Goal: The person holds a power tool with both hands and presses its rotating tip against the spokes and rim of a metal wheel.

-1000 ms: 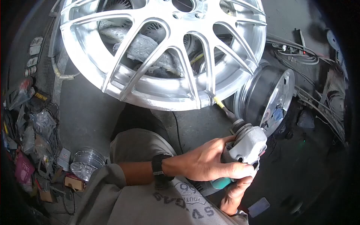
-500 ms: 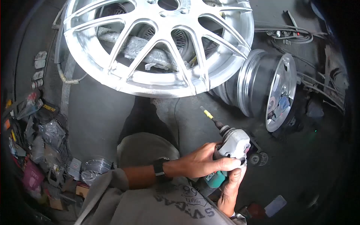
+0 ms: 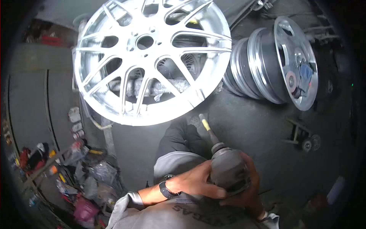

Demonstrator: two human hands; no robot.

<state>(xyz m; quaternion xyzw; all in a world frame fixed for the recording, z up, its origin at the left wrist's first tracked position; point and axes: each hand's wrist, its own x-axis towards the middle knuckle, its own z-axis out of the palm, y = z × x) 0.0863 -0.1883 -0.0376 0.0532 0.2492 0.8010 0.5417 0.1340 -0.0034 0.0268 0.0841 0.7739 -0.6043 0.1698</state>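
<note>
A grey hand-held power grinder is held close to my body, tilted so its nose points forward. A thin shaft with a yellow band sticks out of that nose, its tip just below the near edge of a bright spoked alloy wheel and seemingly apart from it. My left hand, with a dark watch on the wrist, grips the grinder's left side. My right hand wraps round its right side and underside; some fingers are hidden behind the tool.
Right of the spoked wheel, more rims lie on their side, with a sanding disc and a blue cloth inside the end one. A small wheeled frame stands on the floor. Clutter including a pink bag fills the lower left.
The view has shifted, bringing more of the spoked wheel into sight. The grinder has turned in my hands: its green body showed before and is now hidden.
</note>
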